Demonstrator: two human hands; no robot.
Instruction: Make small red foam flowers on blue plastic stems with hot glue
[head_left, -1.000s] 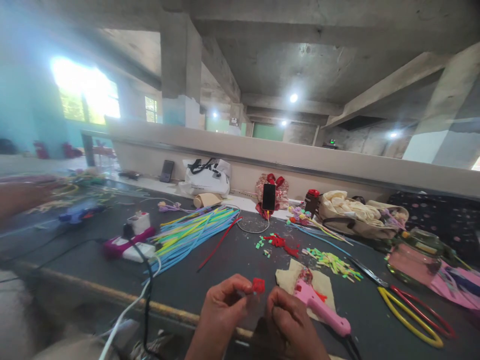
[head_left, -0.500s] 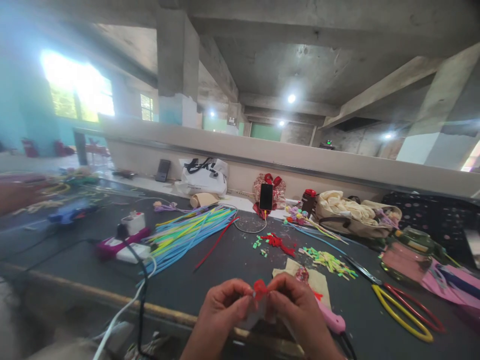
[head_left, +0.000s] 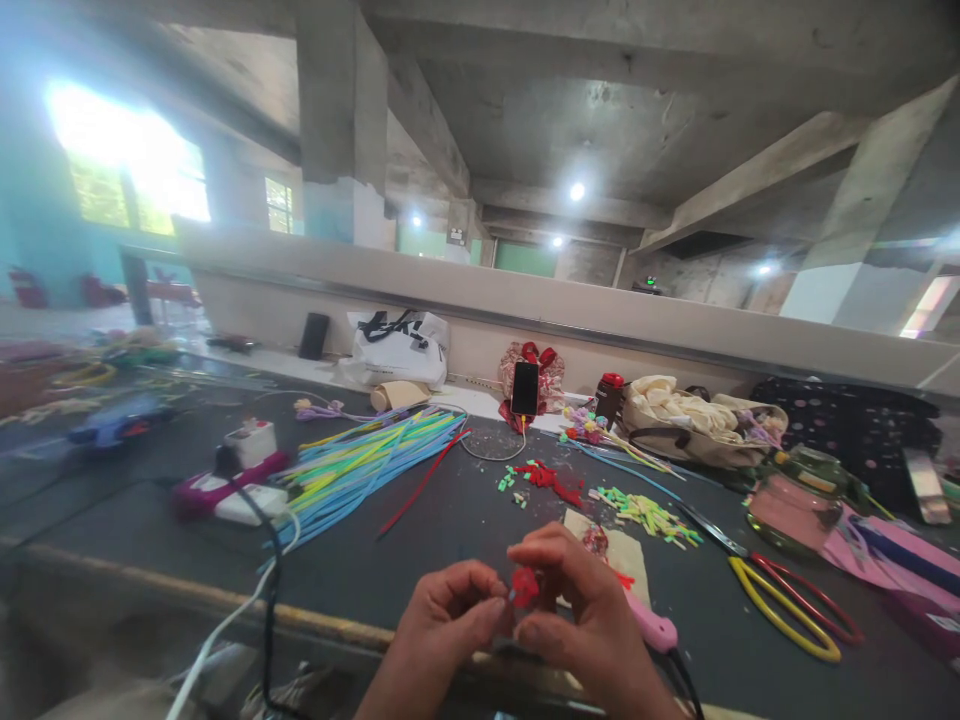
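Observation:
A small red piece [head_left: 525, 587] is held between my two hands near the table's front edge. My left hand [head_left: 457, 620] pinches its left side between thumb and forefinger. The fingers of my right hand [head_left: 574, 610] curl round its right side. Just beyond my right hand lies a beige cloth [head_left: 626, 560] with red bits on it, and a pink-handled tool [head_left: 654, 628] rests beside it. Farther back are red scraps [head_left: 551, 480] and many short yellow-green pieces [head_left: 649, 512].
Long coloured stems [head_left: 375, 465] and a power strip [head_left: 255, 497] with cables lie left. Scissors [head_left: 780, 590] and a green-lidded jar [head_left: 795, 505] stand right. At the back are a phone [head_left: 525, 388], a white bag [head_left: 397, 345] and a cream cloth bag [head_left: 690, 425].
My right hand's fingers have lifted and opened wider round the red piece. My left hand keeps its pinch. The whole view has shifted slightly.

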